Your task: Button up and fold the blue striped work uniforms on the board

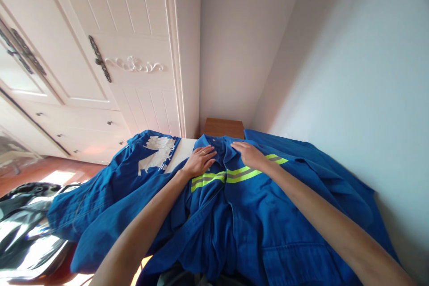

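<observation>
A blue work jacket (248, 214) with yellow-green and grey reflective bands across the chest lies spread in front of me, its collar at the far end. My left hand (201, 161), with a ring on one finger, rests palm down on the left side of the collar, fingers stretched out. On the opposite side, my right hand (248, 154) touches the collar with its fingers extended; their undersides are hidden. Left of the jacket lies another blue garment (110, 187) bearing a ragged white patch (157, 154).
White wardrobe doors (140, 4) with dark metal handles rise at the left. A pale wall (362, 80) stands close on the right. Beyond the collar is a brown wooden piece (224, 127). Dark and pale items (30, 228) lie at lower left, above a reddish floor (83, 170).
</observation>
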The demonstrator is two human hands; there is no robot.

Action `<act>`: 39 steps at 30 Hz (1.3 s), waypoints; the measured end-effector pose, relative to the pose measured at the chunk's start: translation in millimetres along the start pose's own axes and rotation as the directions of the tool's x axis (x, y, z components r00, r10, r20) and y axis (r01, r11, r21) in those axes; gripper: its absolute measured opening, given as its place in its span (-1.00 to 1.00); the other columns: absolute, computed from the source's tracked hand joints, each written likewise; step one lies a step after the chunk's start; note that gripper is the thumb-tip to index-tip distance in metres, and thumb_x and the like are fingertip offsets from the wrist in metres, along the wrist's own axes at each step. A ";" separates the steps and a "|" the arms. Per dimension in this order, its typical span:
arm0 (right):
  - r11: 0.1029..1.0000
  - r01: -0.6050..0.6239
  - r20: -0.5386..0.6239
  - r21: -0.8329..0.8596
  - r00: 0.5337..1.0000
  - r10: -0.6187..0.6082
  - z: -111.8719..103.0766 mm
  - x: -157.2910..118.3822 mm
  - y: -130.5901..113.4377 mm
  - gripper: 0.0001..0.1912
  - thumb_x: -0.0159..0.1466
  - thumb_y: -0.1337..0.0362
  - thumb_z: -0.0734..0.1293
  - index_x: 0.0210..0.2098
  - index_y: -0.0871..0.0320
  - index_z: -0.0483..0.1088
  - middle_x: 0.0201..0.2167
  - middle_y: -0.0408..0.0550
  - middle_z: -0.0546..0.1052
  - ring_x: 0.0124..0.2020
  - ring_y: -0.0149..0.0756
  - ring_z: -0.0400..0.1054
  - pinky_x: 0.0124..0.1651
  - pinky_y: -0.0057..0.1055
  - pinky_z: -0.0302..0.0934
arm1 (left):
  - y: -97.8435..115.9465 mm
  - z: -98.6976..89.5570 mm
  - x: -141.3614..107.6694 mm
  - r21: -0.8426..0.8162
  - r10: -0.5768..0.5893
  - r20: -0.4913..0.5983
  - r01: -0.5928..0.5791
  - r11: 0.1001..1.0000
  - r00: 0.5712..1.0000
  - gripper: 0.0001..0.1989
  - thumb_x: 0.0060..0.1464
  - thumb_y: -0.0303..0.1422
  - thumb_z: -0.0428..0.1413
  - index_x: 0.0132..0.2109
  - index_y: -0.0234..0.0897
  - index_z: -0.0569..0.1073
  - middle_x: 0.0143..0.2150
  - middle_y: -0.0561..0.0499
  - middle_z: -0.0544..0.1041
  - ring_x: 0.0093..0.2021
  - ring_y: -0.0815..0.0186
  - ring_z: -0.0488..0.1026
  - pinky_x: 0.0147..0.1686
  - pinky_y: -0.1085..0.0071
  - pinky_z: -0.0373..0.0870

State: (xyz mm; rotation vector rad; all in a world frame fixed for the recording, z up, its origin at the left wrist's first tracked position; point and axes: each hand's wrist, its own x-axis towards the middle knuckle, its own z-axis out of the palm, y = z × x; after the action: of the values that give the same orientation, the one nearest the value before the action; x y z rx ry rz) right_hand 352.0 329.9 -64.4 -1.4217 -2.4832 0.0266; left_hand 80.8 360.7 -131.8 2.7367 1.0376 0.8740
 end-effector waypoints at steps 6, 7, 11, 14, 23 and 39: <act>0.968 0.250 0.264 0.023 0.932 -0.247 23.8 -4.6 -15.4 -0.33 0.17 0.57 0.19 0.27 0.14 0.30 0.30 0.13 0.30 0.35 -0.06 0.12 0.34 0.05 0.02 | -3.2 8.2 1.2 0.042 -0.050 0.153 0.044 0.998 0.987 -0.57 0.36 -0.15 -0.13 0.17 -0.12 0.48 0.30 -0.08 0.37 0.38 0.15 0.16 0.31 0.06 0.10; 0.973 0.227 0.300 0.024 0.927 -0.224 26.2 -5.5 -16.0 -0.33 0.18 0.56 0.19 0.28 0.14 0.29 0.29 0.14 0.32 0.34 -0.05 0.15 0.34 0.07 0.02 | -5.7 9.0 2.1 0.050 -0.062 0.166 0.055 0.997 0.984 -0.56 0.36 -0.14 -0.15 0.18 -0.12 0.47 0.32 -0.07 0.35 0.40 0.15 0.13 0.32 0.06 0.08; 0.986 0.164 0.311 0.008 0.937 -0.158 22.0 -4.5 -13.7 -0.34 0.18 0.55 0.22 0.28 0.23 0.28 0.30 0.21 0.28 0.34 -0.03 0.14 0.36 0.00 0.00 | -20.8 9.2 10.7 0.049 -0.080 0.225 0.071 0.996 0.971 -0.54 0.35 -0.09 -0.16 0.21 -0.08 0.44 0.36 -0.03 0.29 0.43 0.16 0.03 0.36 0.11 -0.05; 0.986 0.160 0.224 0.051 0.960 -0.167 7.7 -5.3 -25.4 -0.42 0.23 0.48 0.25 0.25 0.24 0.31 0.28 0.19 0.33 0.32 -0.07 0.18 0.36 -0.12 0.03 | -35.6 6.2 20.3 0.010 -0.056 0.305 0.055 0.998 0.951 -0.52 0.34 -0.08 -0.16 0.24 -0.08 0.41 0.39 -0.03 0.22 0.45 0.14 -0.03 0.37 0.10 -0.10; 0.951 -0.303 0.273 0.068 0.922 0.274 12.1 -35.2 -98.8 -0.24 0.25 0.02 0.34 0.31 0.29 0.15 0.03 0.28 0.51 0.02 0.08 0.43 -0.04 -0.21 0.28 | -31.4 -4.2 31.1 0.096 -0.081 0.350 0.050 0.994 0.933 -0.52 0.35 -0.12 -0.16 0.26 -0.16 0.39 0.42 -0.07 0.17 0.44 0.11 -0.03 0.37 0.11 -0.09; 0.222 -0.509 0.344 0.831 0.786 0.515 16.6 -80.9 -72.7 -0.39 0.05 0.30 0.36 0.11 0.13 0.25 -0.30 -0.14 0.46 -0.46 -0.40 0.37 -0.45 -0.45 0.31 | 151.9 -70.5 -88.1 0.174 -0.458 0.349 0.424 0.889 0.817 -0.71 0.18 -0.34 0.13 0.05 -0.16 0.48 -0.14 -0.08 0.54 -0.17 0.12 0.54 -0.31 0.34 0.38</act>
State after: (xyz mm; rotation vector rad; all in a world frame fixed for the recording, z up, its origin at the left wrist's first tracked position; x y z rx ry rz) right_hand 325.1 225.8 -87.9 -1.5190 -1.2970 1.3030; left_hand 77.8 180.5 -74.3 2.4093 1.5501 0.2124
